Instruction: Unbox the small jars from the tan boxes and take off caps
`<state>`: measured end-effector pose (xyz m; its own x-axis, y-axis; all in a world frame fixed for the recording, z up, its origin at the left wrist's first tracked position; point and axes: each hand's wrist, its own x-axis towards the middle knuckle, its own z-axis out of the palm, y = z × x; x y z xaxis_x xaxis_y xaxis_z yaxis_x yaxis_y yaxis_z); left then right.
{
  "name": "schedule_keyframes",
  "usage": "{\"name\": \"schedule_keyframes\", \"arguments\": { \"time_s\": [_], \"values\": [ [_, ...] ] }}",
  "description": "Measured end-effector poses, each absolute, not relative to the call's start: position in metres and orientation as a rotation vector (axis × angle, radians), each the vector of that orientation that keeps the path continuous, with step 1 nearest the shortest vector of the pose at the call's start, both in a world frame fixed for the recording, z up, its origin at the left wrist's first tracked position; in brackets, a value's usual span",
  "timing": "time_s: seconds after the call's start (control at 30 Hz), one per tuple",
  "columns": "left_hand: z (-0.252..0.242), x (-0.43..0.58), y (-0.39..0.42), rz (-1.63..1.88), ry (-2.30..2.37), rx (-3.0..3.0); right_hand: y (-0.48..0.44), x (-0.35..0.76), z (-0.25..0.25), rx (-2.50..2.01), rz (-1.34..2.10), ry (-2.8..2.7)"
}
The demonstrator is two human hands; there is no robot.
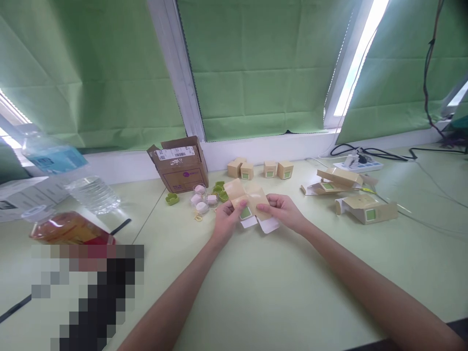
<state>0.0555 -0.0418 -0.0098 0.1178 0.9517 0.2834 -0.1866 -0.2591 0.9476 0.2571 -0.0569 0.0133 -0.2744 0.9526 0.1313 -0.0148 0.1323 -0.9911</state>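
Between my two hands is a small kraft-paper box (258, 197), partly unfolded, with its flaps spread and a green square label on one side. My left hand (227, 217) pinches its left side, thumb near the label. The right side is gripped by my right hand (281, 209), thumb on the brown panel. White inner flaps hang at the bottom. Just beyond my left hand lie green flower-shaped pieces (219, 189), pale pink pieces in clear plastic cups (202, 207) and a yellowish loop (198, 218).
Several folded small boxes (284, 170) stand at the back near an open brown carton (185, 170). Flattened boxes (369, 208) lie on the right, before a power strip (360, 166) with cables. Left are a water bottle (66, 163) and a drink bottle (73, 229), beside a blurred-out area.
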Motion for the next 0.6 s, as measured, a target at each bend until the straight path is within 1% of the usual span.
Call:
{"name": "schedule_keyframes", "arguments": {
  "time_s": [0.23, 0.47, 0.53, 0.6],
  "values": [
    [-0.017, 0.054, -0.038, 1.347, 0.931, 1.406, -0.058, 0.249, 0.006, -0.930, 1.403, -1.363],
    [-0.017, 0.055, -0.037, 1.417, 0.987, 1.348, -0.055, 0.253, 0.007, -1.004, 1.416, -1.521],
    [-0.015, 0.056, -0.038, 1.369, 1.000, 1.354, -0.053, 0.257, 0.011, -1.022, 1.401, -1.495],
    [-0.013, 0.056, -0.039, 1.336, 1.038, 1.377, -0.048, 0.266, 0.017, -1.031, 1.308, -1.416]
  ]
}}
